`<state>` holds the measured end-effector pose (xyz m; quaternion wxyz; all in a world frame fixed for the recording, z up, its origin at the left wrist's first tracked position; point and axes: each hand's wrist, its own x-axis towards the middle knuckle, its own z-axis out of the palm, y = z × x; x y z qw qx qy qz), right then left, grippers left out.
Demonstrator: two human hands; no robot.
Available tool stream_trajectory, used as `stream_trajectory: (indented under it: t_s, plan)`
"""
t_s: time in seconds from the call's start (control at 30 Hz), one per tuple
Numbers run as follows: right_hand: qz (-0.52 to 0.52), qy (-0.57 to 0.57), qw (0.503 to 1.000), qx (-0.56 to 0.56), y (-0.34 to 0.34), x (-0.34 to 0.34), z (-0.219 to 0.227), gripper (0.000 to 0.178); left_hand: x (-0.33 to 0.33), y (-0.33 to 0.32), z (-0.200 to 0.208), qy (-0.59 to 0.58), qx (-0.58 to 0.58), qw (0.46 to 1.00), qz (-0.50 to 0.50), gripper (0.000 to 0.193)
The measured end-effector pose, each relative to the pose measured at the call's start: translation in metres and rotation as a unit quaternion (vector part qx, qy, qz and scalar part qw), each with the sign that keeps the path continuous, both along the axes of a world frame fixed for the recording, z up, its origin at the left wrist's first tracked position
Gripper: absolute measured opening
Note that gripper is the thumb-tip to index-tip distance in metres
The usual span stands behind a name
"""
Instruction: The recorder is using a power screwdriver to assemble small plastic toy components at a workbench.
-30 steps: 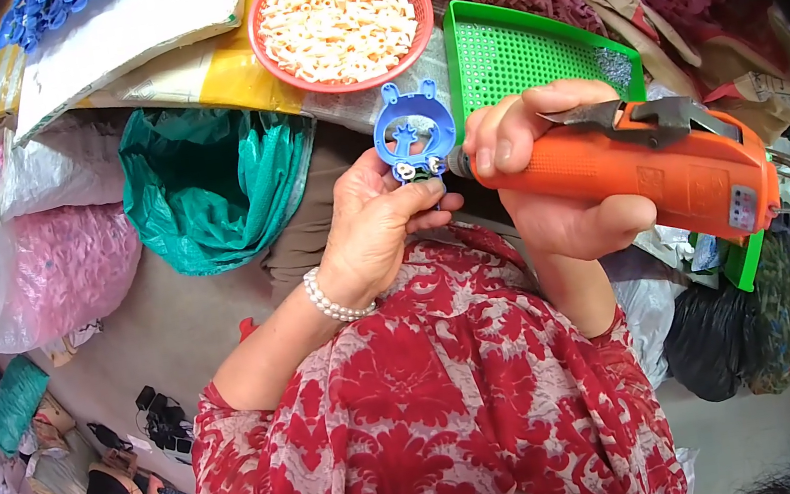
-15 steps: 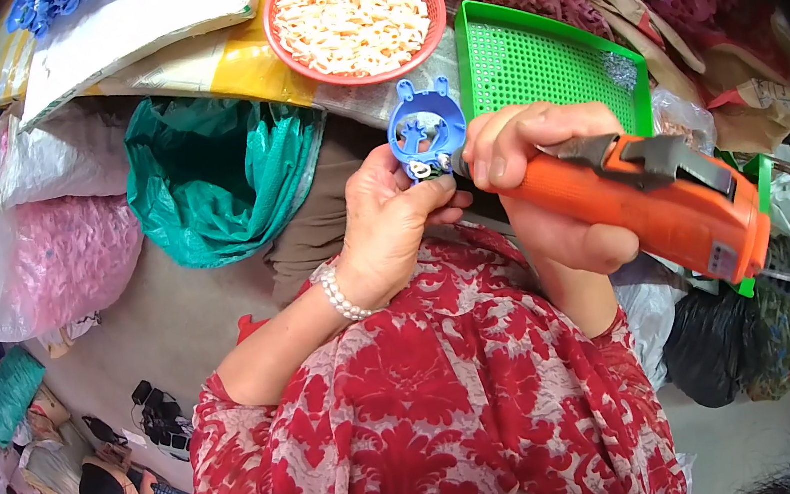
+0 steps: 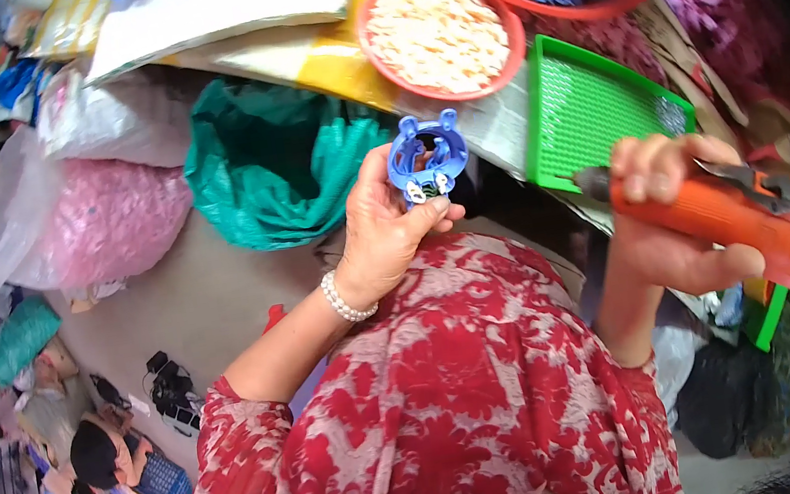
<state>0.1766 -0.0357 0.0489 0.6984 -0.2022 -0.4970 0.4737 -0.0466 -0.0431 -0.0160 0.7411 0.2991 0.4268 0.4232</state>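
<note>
Left hand [image 3: 383, 233] pinches blue plastic part [image 3: 426, 157]; right hand [image 3: 665, 229] grips orange driver [image 3: 735, 219], well apart.

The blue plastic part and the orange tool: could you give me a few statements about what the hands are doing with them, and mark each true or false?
1. The left hand holds up the blue plastic part. True.
2. The right hand grips a green screwdriver. False: the power tool is orange.
3. The tool's tip is pressed into the blue part. False: the tool is held apart, off to the right.
4. A red bowl of pale pieces sits beyond the hands. True.
5. The green tray is full of pieces. False: it looks almost empty.
</note>
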Motion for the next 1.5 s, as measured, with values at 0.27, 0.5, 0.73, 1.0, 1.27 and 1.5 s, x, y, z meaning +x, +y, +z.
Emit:
stream_trajectory:
  t_s: [0.27,0.5,0.73,1.0,1.27,1.5]
  plan:
    - [-0.058,-0.013,0.998,-0.021,0.002,0.001,-0.011,0.083,-0.076,0.023,-0.030,0.200,0.090,0.960,0.173,0.040]
    - [-0.079,-0.029,0.995,-0.053,-0.002,-0.004,-0.013,0.074,-0.120,0.033,-0.081,0.233,-0.031,0.959,0.160,0.040]
    - [-0.108,-0.033,0.991,-0.074,-0.002,0.000,-0.014,0.073,-0.148,0.045,-0.116,0.585,0.058,0.806,0.077,0.097]
    - [-0.117,-0.028,0.987,-0.108,0.003,0.001,-0.020,0.074,-0.113,0.166,0.016,0.540,0.379,0.714,0.236,0.025]
    - [-0.134,-0.027,0.982,-0.128,-0.004,0.006,-0.020,0.072,-0.089,0.327,0.098,0.713,0.422,0.547,0.117,0.041]
    - [-0.143,-0.036,0.980,-0.133,-0.008,0.015,-0.020,0.072,-0.080,0.358,0.121,0.778,0.313,0.544,0.012,0.044]
